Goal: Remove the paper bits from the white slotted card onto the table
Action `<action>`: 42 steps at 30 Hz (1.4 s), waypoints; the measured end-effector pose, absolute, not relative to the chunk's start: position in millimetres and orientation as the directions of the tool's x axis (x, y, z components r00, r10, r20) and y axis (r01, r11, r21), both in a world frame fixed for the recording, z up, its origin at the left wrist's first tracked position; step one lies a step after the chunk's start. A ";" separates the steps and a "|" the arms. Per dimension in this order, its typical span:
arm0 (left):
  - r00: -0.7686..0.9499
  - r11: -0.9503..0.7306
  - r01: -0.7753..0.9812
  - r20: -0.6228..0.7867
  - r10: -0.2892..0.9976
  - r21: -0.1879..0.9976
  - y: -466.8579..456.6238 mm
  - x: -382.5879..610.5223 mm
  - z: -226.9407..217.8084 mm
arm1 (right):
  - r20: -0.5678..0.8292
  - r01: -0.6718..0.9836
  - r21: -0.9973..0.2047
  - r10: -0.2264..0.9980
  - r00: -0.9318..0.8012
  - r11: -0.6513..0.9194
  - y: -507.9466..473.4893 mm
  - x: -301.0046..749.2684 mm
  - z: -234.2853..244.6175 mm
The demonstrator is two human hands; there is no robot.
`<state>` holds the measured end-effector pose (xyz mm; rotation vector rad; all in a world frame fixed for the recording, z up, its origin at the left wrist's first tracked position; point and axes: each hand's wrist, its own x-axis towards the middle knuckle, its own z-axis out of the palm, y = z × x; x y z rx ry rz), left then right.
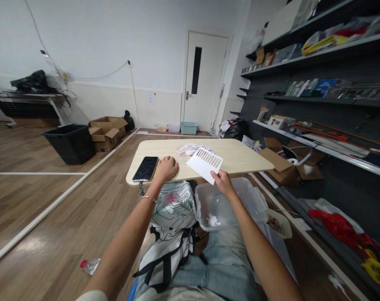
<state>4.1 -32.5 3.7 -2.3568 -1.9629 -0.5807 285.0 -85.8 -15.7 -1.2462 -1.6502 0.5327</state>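
My right hand pinches the lower right corner of a white card with a row of long slots cut along its far side. The card is held tilted above the near edge of the pale table. Behind it, a loose heap of small white paper pieces lies on the tabletop. My left hand rests on the table with its fingers lying loosely on the surface, holding nothing visible. Just left of it is a black smartphone, lying flat.
Below the table edge, a clear plastic bin holds a few white scraps. A patterned bag sits beside it on my lap. Shelves line the right wall; a black trash bin and cardboard boxes stand at left.
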 end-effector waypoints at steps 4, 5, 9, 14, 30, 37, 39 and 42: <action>0.141 -0.210 0.954 0.296 0.945 0.215 -32.4 3.9 3.2 | 0.355 0.395 -0.854 0.934 -0.031 0.338 -81.4 293.7 -14.7; 0.143 -0.212 0.954 0.298 0.944 0.213 -32.3 3.9 3.1 | 0.339 0.372 -0.869 0.940 -0.033 0.326 -81.3 296.3 -13.9; 0.150 -0.218 0.954 0.298 0.943 0.208 -32.4 4.2 3.1 | 0.292 0.276 -0.915 0.955 -0.046 0.293 -82.4 307.1 -9.6; 0.148 -0.213 0.956 0.292 0.945 0.202 -32.9 4.8 4.5 | 0.262 0.228 -0.937 0.964 -0.050 0.266 -81.0 317.8 -8.6; 0.146 -0.211 0.956 0.294 0.945 0.203 -32.0 4.5 4.2 | 0.291 0.243 -0.923 0.955 -0.060 0.297 -74.4 320.3 -8.2; 0.149 -0.216 0.954 0.296 0.943 0.206 -33.4 4.9 4.9 | 0.234 0.283 -0.923 0.964 -0.126 0.261 -65.3 317.7 -13.1; 0.152 -0.216 0.955 0.292 0.944 0.203 -33.2 4.9 5.0 | 0.229 0.287 -0.921 0.962 -0.147 0.263 -65.9 317.9 -12.5; 0.148 -0.209 0.957 0.281 0.948 0.202 -32.7 4.9 5.0 | 0.228 0.278 -0.923 0.961 -0.158 0.265 -67.5 318.2 -11.3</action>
